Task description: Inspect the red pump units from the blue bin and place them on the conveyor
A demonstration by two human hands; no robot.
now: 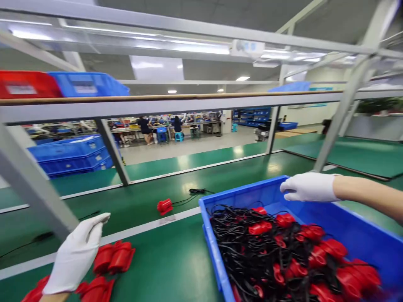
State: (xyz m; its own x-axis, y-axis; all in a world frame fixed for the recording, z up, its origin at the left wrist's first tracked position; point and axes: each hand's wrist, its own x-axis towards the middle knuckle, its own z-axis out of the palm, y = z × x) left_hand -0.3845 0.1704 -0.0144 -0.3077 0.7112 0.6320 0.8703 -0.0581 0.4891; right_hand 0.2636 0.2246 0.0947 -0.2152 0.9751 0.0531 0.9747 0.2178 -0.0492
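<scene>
1. Head view, left hand point(77, 251): white-gloved; fingers extended and grouped, thumb alongside, hand released; it sits low at left, just beside red plastic fittings point(121, 256) on the green bench top point(182, 256); contact with them cannot be told.
2. Head view, right hand point(310, 186): white-gloved, forearm bare; fingers loosely bent with a gap at the thumb, released; it is at the far rim of the blue plastic bin point(209, 247); whether it touches that rim cannot be told.
3. Head view, bin contents: red plastic fittings with black cables point(231, 230), tangled together; cables mostly at the left, red parts mostly at the right; lower right corner blurred.
4. Head view, bench: a single red fitting point(164, 206) lies beyond the white strip point(151, 226), left of the bin, its black cable trailing right to a small bundle point(197, 191); another black cable point(42, 237) lies at far left.
5. Head view, surroundings: shelf point(189, 101) overhead carries a red tray point(28, 82) and a blue tray point(90, 84); blue crates point(72, 157) stand stacked behind the frame; people point(145, 127) at workbenches in the distance.
</scene>
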